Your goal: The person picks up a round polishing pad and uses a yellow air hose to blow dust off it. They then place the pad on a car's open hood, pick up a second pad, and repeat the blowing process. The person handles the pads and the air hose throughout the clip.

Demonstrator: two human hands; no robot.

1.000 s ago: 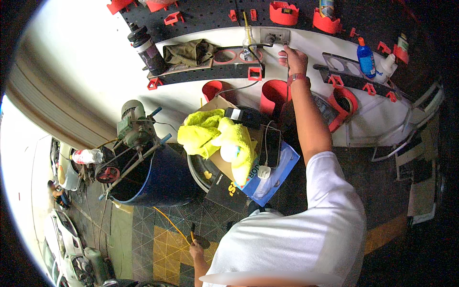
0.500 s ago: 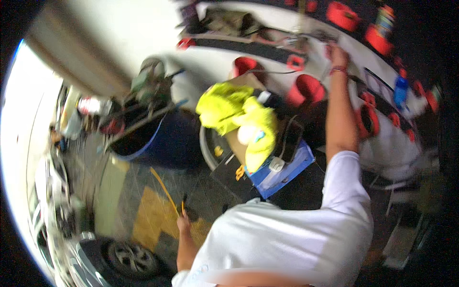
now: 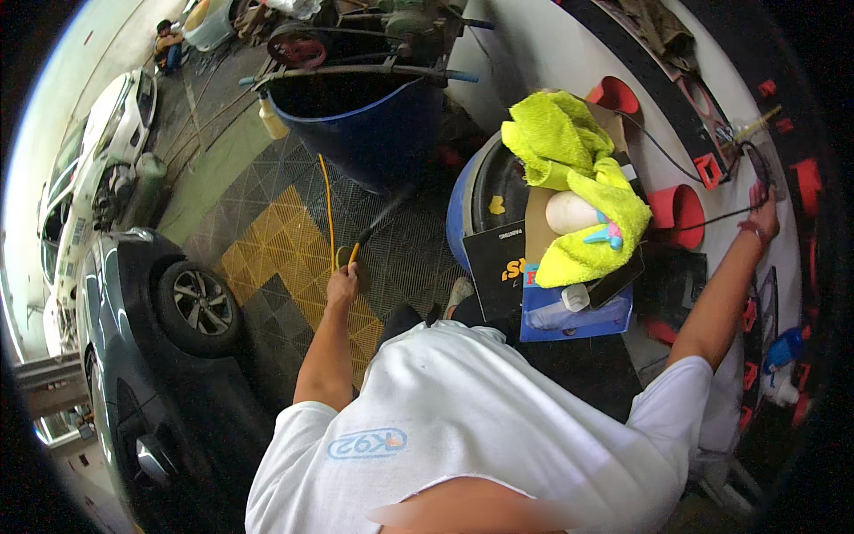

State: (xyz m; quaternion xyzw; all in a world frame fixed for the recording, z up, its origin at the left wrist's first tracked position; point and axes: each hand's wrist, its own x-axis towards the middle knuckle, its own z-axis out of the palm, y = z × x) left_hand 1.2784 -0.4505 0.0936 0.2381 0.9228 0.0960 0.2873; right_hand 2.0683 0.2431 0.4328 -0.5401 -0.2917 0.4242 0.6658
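My left hand (image 3: 342,285) is closed around a thin yellow hose (image 3: 327,209) with a black-tipped end (image 3: 365,235). A faint pale streak extends from that tip toward the dark blue barrel (image 3: 356,125). On the far right, my outstretched right hand (image 3: 762,214) is up against the wall rack (image 3: 707,111), beside a black cable (image 3: 756,165). Its fingers are too small and dark to show whether they grip the cable. Between my arms, a bright yellow-green towel (image 3: 560,142) lies over a cardboard box with a white bottle (image 3: 569,214).
A dark car (image 3: 133,356) stands close on my left, its wheel (image 3: 197,301) near my arm. Black and yellow grid tiles (image 3: 285,231) cover the floor. A blue box (image 3: 578,320) sits before me. Red holders (image 3: 680,214) line the right wall. Another person (image 3: 169,44) crouches far off.
The view has swung, and the towel, box and barrel appear farther right and higher. My right arm now reaches out sideways to the rack. The yellow hose remains in my left hand.
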